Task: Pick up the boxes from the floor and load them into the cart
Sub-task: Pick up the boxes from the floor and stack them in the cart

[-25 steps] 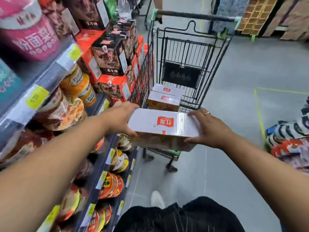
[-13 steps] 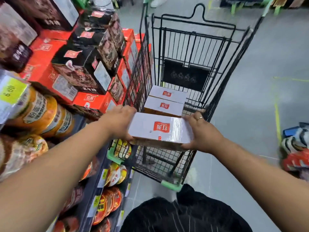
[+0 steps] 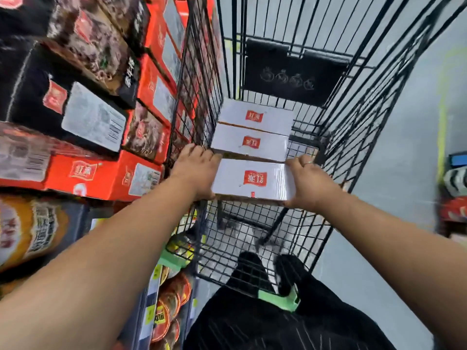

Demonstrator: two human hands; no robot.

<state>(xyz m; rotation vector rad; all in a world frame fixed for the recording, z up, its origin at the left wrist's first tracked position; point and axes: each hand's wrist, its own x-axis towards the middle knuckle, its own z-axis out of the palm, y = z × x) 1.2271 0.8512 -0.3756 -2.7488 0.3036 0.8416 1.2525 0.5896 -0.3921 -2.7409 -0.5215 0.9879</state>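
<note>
A white box with a red logo [image 3: 252,180] is held inside the black wire cart [image 3: 353,117], above its mesh floor. My left hand [image 3: 197,170] grips the box's left end and my right hand [image 3: 307,181] grips its right end, a ring on one finger. Two more white boxes lie side by side deeper in the cart: one [image 3: 250,144] just beyond the held box, the other [image 3: 256,117] behind it. The held box sits close against the nearer one.
Shelves on the left hold red and black cartons [image 3: 83,170] and round noodle tubs [image 3: 27,231], tight against the cart's left wall. Grey floor [image 3: 394,152] lies to the right, with packaged goods [image 3: 454,180] at the far right edge. My dark trousers [image 3: 278,319] are below the cart's green-cornered rim.
Both hands have carried the box forward and down over the cart's near rim into the basket, up to the two boxes there. The view has moved closer to the cart.
</note>
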